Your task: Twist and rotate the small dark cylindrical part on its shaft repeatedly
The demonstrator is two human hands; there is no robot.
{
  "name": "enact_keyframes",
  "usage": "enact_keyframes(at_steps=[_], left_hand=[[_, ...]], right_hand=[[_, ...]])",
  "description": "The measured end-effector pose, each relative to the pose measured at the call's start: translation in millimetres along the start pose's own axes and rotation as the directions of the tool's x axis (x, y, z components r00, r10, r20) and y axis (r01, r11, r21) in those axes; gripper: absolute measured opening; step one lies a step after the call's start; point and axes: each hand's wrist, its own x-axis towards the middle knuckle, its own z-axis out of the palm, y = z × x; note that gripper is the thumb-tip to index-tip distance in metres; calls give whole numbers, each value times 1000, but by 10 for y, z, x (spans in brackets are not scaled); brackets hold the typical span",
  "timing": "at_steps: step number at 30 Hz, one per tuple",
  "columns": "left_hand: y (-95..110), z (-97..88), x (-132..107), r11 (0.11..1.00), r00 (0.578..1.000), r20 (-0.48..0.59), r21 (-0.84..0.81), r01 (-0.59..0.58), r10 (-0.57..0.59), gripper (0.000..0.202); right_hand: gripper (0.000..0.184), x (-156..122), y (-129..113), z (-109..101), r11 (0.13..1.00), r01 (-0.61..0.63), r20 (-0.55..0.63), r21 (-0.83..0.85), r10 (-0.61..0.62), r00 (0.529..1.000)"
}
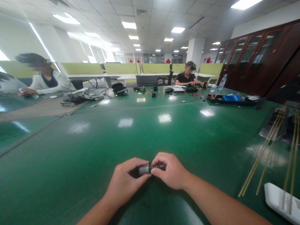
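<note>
Close in front of me, low over the green table [150,134], my left hand [124,181] is closed around a small grey metal cylinder [144,169], thumb and forefinger on its sides. A thin dark rod [159,166] with ridges sticks out of the cylinder's right end. My right hand [172,170] pinches this rod near where it meets the cylinder, with thumb and forefinger. The cylinder looks like a small motor, but its exact kind cannot be made out. Its left end is partly hidden by my left hand.
Long thin yellowish sticks [264,156] lie at the right, near a white tray [278,200]. A black case [220,100] with blue material, a clear bottle [222,82] and small black parts [154,93] stand farther back. Two people sit across, one far left, one far right.
</note>
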Motion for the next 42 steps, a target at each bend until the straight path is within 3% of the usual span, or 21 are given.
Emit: enact_keyframes(at_steps=[42], left_hand=[[-48, -1, -19, 1000, 999, -31, 26, -13, 13, 21]], right_hand=[[5, -10, 15, 25, 999, -32, -35, 17, 32, 999]])
